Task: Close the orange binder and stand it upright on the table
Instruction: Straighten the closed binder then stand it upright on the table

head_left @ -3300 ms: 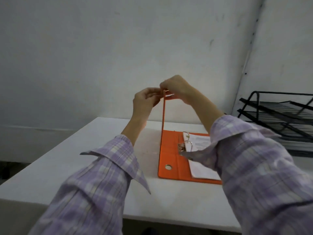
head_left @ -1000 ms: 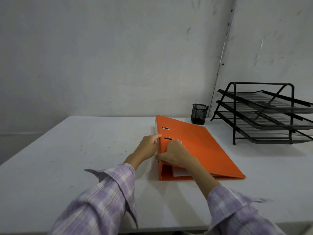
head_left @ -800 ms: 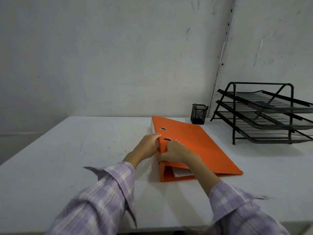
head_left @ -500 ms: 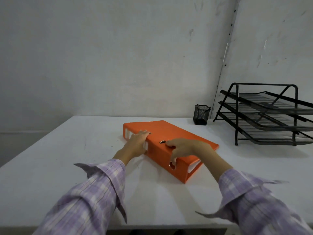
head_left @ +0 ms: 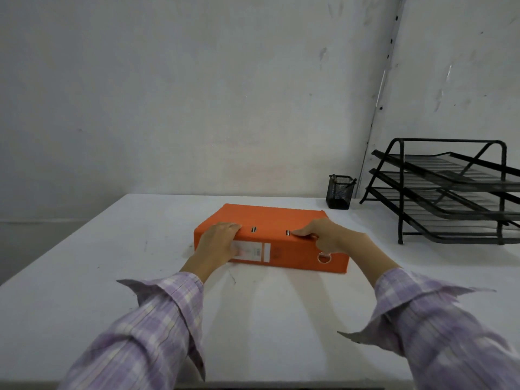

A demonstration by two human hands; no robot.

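Head view, left to right: left hand (head_left: pixel 218 243) clasps the closed orange binder (head_left: pixel 277 220) lying flat at frame centre on the white table (head_left: pixel 84 277); right hand (head_left: pixel 330 236) grips its right end; black pen cup (head_left: pixel 339 191), letter tray (head_left: pixel 450 192) upper right.

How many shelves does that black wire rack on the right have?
3. The black wire rack has a top tier, a middle tier and a bottom tier, stacked and sloping; their right ends run out of view.
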